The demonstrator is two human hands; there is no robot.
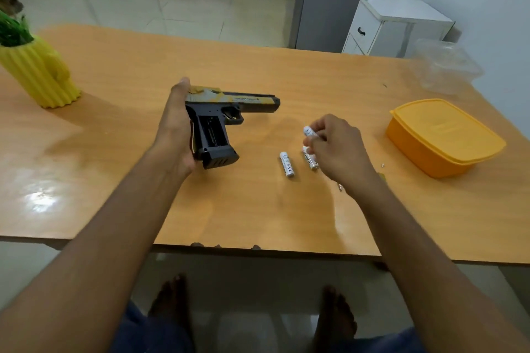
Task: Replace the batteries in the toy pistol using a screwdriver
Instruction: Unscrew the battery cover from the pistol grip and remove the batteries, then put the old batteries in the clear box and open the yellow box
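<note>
The left hand [175,129] holds the pistol [220,123] by the back of its handle, fingers wrapped behind it, with the barrel pointing to the right. It is turned so that the open battery bay [212,132] in the handle faces up to the person; I think this is to make the slot easy to see and to load. The bay looks empty, but it is dark inside and I cannot be sure.

The right hand [338,149] pinches one battery [309,132] between thumb and fingertips, so this grip is pressed together on it, just above the counter [143,71]. Two more batteries lie flat on the counter: one [287,164] free between the hands, the other [311,159] partly under the right hand. They lie near the pistol, probably to keep the reach short.

Between the right hand and the pistol the counter gives a free way for the battery. The orange box [441,135] stands well apart at the right, the yellow vase [43,74] far left. The front edge is not close to the batteries. A small thing lies near the box, maybe a screw [382,165]; it is too small to tell
</note>
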